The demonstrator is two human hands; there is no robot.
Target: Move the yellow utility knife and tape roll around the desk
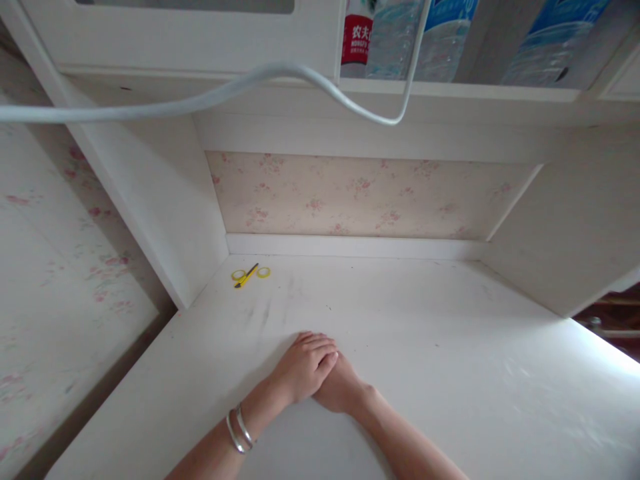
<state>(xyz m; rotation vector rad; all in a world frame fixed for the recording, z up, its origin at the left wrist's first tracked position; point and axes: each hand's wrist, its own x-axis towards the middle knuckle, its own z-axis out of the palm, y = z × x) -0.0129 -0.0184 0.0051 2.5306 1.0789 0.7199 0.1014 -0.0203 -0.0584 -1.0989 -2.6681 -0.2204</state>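
My left hand (305, 367) lies over my right hand (341, 385) on the white tabletop (450, 373). The left fingers are stretched side by side across the back of the right hand, with the thumb lying along it. Beneath them, the right fingers are hidden. Two silver bangles (240, 430) circle the left wrist. Farther back on the left lies a slim yellow and dark tool (247, 276), perhaps a utility knife, between two thin yellow rings (263, 272) that look like tape rolls. Neither hand touches these items.
Overhead, a white cable (200, 101) crosses the view below a cabinet (200, 40). A shelf holds several plastic bottles (445, 40), including one with a red label (357, 37). Side panels (165, 180) flank the tabletop, and floral wallpaper (350, 193) covers the back.
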